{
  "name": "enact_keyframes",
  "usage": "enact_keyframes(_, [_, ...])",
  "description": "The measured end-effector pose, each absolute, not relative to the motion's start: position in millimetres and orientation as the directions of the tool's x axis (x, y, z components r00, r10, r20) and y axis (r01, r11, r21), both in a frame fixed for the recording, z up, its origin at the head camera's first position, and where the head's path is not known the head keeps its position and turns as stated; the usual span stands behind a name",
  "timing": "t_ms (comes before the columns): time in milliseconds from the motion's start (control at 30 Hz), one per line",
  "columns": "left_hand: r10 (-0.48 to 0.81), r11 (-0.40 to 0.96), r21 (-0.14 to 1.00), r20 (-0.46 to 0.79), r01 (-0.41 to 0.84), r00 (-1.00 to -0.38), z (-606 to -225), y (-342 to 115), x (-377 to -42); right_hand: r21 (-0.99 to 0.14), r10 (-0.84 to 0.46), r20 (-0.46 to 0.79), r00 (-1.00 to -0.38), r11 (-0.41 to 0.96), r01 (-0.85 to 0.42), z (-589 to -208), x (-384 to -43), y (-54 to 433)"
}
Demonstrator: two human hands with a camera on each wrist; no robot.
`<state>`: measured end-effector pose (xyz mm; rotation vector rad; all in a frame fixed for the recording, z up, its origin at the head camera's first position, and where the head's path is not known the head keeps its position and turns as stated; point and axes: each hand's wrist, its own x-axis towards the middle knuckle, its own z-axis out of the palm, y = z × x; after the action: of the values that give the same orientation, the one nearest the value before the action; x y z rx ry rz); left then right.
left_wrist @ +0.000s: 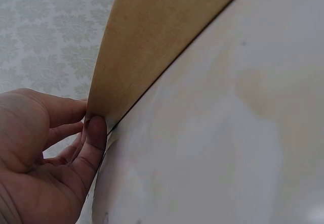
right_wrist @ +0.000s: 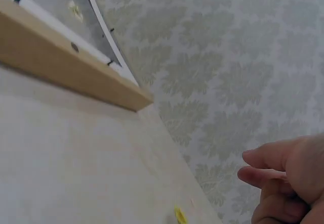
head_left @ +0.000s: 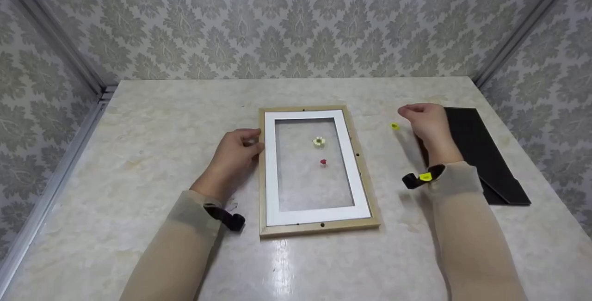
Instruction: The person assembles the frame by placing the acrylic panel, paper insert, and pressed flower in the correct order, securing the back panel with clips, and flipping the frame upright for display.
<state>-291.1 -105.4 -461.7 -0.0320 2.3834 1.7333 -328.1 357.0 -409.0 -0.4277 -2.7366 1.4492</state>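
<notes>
A pale wooden picture frame point(head_left: 319, 230) with a white mat lies flat, showing the tabletop through its opening. Inside that opening sit a small cream flower point(head_left: 318, 141) and, nearer to me, a tiny red flower point(head_left: 323, 162). My left hand point(head_left: 233, 155) touches the frame's left side with thumb and index finger, which meet the wood's outer face in the left wrist view. To the right of the frame, my right hand point(head_left: 430, 123) hovers with its thumb and index finger slightly apart, nothing between them. Close to those fingertips, a small yellow flower point(head_left: 394, 126) lies on the table.
A black backing board point(head_left: 481, 148) lies at the right, partly behind the right hand and sleeve. The marbled table point(head_left: 185, 107) meets a patterned wall point(head_left: 296, 23) at the back, with metal rails along both side corners.
</notes>
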Motion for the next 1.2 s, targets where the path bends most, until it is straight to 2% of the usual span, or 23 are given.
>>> enact_keyframes(300, [0.109,0.285,0.949,-0.173,-0.136,-0.979,-462.5,-104.8,-290.4,-0.667,0.278,-0.179,-0.944,0.671,0.324,-425.3,-337.9,371.4])
enact_keyframes(633, [0.129,0.316,0.942,-0.159,-0.111,-0.979,-460.0,-106.8,-291.9,-0.509,0.29,-0.084,-0.953,0.81,0.292,-438.2,-337.7,366.0])
enact_keyframes(967, [0.118,0.34,0.934,-0.159,-0.111,-0.98,-461.2,-108.6,-292.7,-0.443,0.176,-0.031,-0.984,0.88,0.172,-443.5,-340.5,363.4])
enact_keyframes(1200, [0.112,0.329,0.937,-0.163,-0.118,-0.98,-462.8,-108.1,-293.3,-0.467,0.148,-0.11,-0.983,0.865,0.183,-445.4,-343.4,365.4])
